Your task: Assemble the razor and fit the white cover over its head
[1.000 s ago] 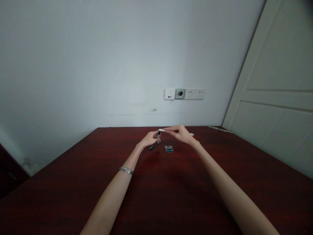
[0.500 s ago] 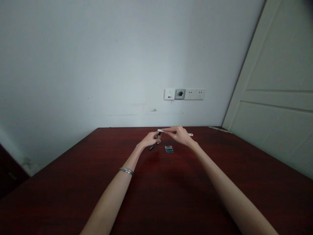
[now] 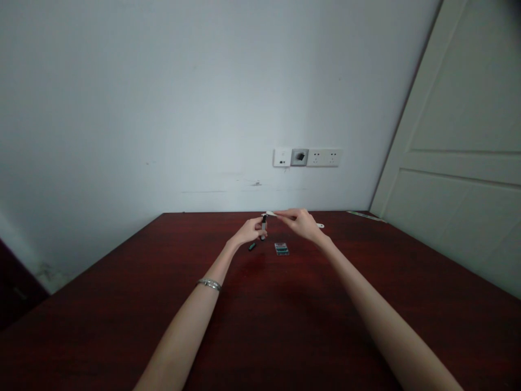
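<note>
**Two bare hands holding small items over a dark red table**

Fingertips of the left hand closed around a small dark tube, held upright just above the tabletop. Thumb and forefinger of the right hand pinched on a thin white strip, held roughly level, its free end right at the top of the tube. Too small to tell whether strip and tube touch.

Both hands close together, raised over the far part of the table, arms stretched forward. On the wood just below the left hand, a small dark cap. Beside it, under the right hand, a clear packet with teal contents, lying flat. Just past the right hand, a white tab on the table.

Around the left wrist, a silver bracelet. Behind the table, a pale wall with a socket strip. To the right, a white panelled door.
</note>
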The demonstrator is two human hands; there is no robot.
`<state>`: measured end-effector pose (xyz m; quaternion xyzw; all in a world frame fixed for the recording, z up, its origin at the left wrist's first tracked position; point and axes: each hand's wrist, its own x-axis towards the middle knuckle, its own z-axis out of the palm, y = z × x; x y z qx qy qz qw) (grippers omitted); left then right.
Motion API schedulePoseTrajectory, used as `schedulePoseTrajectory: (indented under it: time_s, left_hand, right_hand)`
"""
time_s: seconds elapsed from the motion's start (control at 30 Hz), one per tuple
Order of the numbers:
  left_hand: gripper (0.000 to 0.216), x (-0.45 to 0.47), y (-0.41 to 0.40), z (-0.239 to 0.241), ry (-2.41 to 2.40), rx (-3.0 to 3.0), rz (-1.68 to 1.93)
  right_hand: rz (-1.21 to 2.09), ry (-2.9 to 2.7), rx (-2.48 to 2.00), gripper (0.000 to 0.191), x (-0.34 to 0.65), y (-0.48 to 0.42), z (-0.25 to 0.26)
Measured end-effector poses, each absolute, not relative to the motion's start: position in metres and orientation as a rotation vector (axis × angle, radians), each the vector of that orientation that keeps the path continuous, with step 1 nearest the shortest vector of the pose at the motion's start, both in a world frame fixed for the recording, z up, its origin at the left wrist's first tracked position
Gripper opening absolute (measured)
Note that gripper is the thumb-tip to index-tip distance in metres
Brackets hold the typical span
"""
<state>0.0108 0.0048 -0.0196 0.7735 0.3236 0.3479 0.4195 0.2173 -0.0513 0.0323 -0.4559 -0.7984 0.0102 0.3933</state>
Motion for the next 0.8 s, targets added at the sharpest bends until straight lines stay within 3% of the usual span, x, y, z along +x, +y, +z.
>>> schedulePoseTrajectory:
  time_s: [0.2, 0.8]
  left_hand:
    - [0.021, 0.01, 0.004, -0.02, 0.834, 1.902, 0.869]
    - [0.017, 0.014, -0.001, -0.014, 0.874, 1.777, 0.784]
  right_hand:
    - [0.132, -2.024, -1.085, 0.027, 0.217, -0.051, 0.032]
    - [0.041, -1.98, -1.089, 0.03, 0.212, -0.044, 0.021]
